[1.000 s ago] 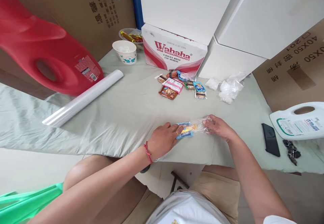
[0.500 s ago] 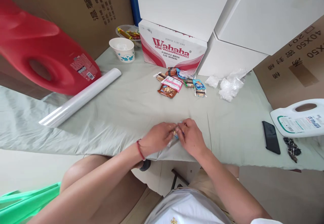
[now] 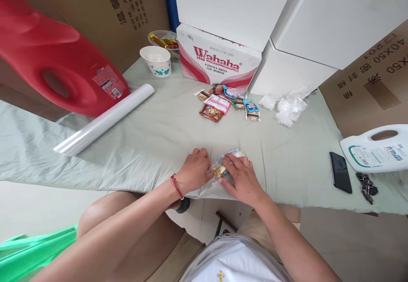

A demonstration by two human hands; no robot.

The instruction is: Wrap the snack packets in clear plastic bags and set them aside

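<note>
A small clear plastic bag with gold and blue wrapped contents lies at the table's front edge, between my hands. My left hand has its fingers curled and pinches the bag's left edge near the thumb. Over the bag's right side rests my right hand, its fingers spread and the thumb apart, partly hiding what is inside. Farther back sits a loose pile of snack packets, among them a brown cookie packet, a pink-and-white packet and a blue packet.
Crumpled clear bags lie right of the packets. A roll of clear film, a red jug and a paper cup stand left. Behind is a Wahaha carton. A phone, keys and a white jug are right.
My hands have moved apart, and more of the clear bag shows between them. The right hand has gone from gripping with bent fingers to lying spread on the bag.
</note>
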